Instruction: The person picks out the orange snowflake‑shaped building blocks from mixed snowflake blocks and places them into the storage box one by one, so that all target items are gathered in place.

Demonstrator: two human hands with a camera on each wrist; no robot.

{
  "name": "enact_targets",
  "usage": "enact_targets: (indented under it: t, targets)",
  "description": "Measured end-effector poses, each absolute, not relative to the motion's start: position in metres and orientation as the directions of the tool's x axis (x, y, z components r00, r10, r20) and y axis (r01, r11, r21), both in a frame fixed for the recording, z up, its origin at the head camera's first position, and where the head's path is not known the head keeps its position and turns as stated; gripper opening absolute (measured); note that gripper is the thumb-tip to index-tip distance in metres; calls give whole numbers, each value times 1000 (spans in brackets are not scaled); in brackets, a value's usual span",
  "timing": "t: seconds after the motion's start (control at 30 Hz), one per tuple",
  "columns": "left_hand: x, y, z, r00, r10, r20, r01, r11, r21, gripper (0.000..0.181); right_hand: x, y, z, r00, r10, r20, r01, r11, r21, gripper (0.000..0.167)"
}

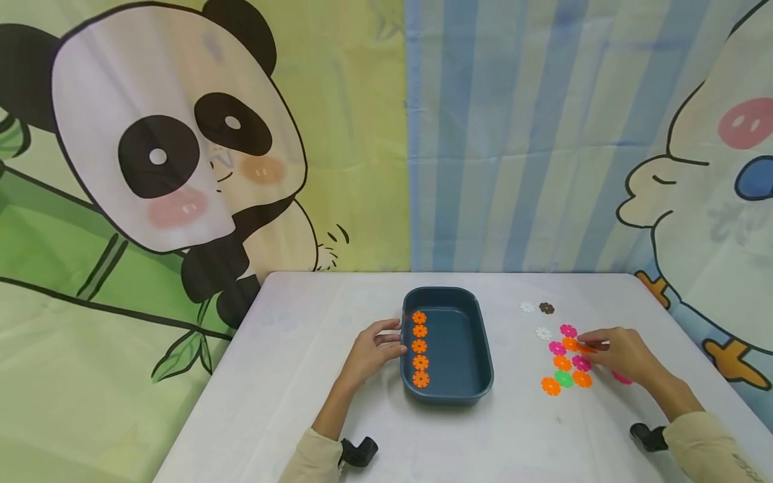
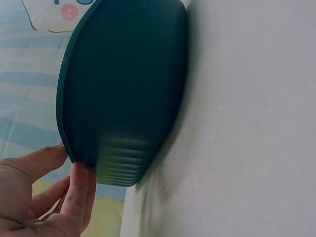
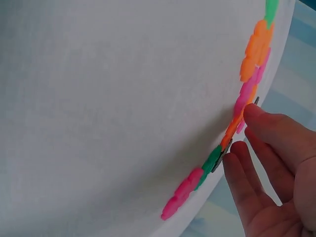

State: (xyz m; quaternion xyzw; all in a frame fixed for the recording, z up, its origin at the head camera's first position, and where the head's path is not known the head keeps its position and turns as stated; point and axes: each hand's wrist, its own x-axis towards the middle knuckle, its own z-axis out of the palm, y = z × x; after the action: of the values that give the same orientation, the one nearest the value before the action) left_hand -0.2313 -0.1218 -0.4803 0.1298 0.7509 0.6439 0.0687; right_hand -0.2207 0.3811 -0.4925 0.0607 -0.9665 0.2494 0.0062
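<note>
A dark blue rectangular tray [image 1: 459,349] stands on the table. Inside it, along the left side, several orange flower-shaped pieces [image 1: 419,346] form a straight column. My left hand [image 1: 374,349] holds the tray's left rim; in the left wrist view, the thumb and fingers meet the dark teal edge [image 2: 118,98]. Over on the right, my right hand [image 1: 625,352] pinches an orange flower piece [image 3: 233,129] among scattered ones. Near its fingertips lie pink pieces [image 1: 557,348], more orange pieces [image 1: 551,386] and a green piece [image 1: 563,379].
Behind the scattered group lie white flower pieces [image 1: 543,333] and a brown one [image 1: 546,308]. One pink piece [image 1: 622,378] is partly covered by the right hand. A white cloth covers the table [image 1: 290,376]; a printed curtain [image 1: 350,134] hangs behind it.
</note>
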Motion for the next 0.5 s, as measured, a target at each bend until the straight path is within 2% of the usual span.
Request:
enact_targets:
  t: [0.33, 0.5]
  targets:
    - [-223, -122, -467, -957, 283, 61, 100, 123, 987, 58, -226, 389, -491, -984, -178, -8, -157, 884, -440, 35]
    - [-224, -121, -467, -958, 281, 54, 93, 129, 987, 58, -225, 389, -493, -988, -154, -20, -128, 884, -450, 36]
